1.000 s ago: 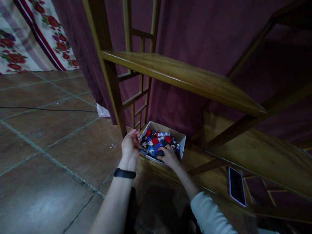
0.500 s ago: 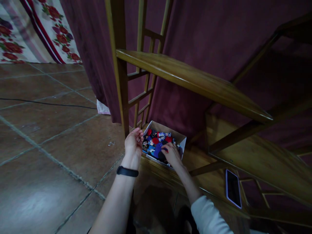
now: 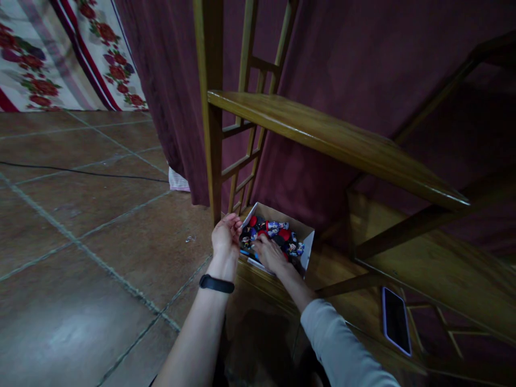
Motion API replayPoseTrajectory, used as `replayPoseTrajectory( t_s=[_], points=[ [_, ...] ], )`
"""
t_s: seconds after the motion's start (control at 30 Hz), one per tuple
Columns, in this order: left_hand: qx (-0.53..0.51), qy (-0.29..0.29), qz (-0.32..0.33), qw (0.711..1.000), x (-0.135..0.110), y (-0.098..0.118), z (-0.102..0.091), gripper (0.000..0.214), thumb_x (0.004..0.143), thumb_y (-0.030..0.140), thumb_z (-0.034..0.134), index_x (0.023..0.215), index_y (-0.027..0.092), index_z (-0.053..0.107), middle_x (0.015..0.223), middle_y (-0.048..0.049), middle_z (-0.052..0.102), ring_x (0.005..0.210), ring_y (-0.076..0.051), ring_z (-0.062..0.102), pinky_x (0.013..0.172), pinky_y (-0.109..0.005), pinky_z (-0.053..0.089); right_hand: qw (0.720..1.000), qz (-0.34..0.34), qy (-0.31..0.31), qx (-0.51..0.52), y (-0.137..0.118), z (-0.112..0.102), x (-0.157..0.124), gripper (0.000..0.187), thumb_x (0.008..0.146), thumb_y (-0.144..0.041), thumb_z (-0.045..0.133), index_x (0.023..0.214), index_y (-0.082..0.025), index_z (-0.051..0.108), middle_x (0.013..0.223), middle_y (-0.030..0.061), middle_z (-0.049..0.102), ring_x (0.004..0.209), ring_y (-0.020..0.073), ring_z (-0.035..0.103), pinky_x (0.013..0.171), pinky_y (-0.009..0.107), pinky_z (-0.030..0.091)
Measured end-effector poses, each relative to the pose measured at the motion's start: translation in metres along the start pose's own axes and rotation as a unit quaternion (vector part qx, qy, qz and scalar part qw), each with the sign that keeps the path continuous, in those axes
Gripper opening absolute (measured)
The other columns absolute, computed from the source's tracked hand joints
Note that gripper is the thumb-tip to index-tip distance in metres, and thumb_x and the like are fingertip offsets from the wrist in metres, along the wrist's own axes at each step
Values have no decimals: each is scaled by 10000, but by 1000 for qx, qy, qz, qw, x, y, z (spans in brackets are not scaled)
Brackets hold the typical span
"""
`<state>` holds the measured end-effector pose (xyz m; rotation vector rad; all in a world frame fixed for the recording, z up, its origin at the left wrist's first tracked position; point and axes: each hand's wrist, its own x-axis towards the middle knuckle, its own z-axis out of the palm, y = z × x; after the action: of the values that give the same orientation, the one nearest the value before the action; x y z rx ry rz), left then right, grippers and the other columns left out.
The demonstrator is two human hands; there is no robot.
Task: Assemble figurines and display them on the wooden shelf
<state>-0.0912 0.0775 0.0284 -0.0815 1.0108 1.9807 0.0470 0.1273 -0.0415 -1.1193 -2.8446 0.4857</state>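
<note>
Beneath the wooden shelf (image 3: 334, 140), the cardboard box (image 3: 308, 248) is sitting on the bottom board, low in the centre of the frame. A phone (image 3: 396, 321) is lying at lower right. Your left hand (image 3: 226, 236) is cupping loosely, fingers apart, against the box's left rim. Your right hand (image 3: 269, 253) is pressing into the small colourful toys (image 3: 280, 232); I cannot tell whether its fingers are closing on one.

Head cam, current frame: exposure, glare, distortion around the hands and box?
Head view: dim overall; box contents colourful but too small for detail; soft glare on floor tiles and shelf edge; shelf bows slightly toward frame edges; left hand and right hand reasonably sharp.
</note>
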Motion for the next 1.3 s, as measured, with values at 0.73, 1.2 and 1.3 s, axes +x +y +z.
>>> replayPoseTrajectory(
  t_s=[0.73,1.2,1.3],
  points=[
    [833,-179,137,505,8,-50,-29,79,620,231,634,681,184,613,1055,-157,591,1140,-337,400,910,-465,267,443,260,90,853,-9,-19,-185,261,693,-312,688,868,-126,633,882,94,680,673,128,618,745,303,489],
    [665,-95,176,720,2,-62,-23,229,536,98,660,422,190,484,444,-37,436,974,-339,542,930,-479,243,436,258,128,853,1,-34,-191,257,646,-322,717,805,-134,644,799,70,674,653,149,624,747,336,488],
    [646,-97,184,734,0,-62,-23,210,561,116,664,448,193,505,451,-33,429,937,-323,561,886,-448,312,437,250,137,853,2,-35,-194,268,639,-330,722,807,-137,642,784,62,669,664,158,626,758,356,488]
  ],
)
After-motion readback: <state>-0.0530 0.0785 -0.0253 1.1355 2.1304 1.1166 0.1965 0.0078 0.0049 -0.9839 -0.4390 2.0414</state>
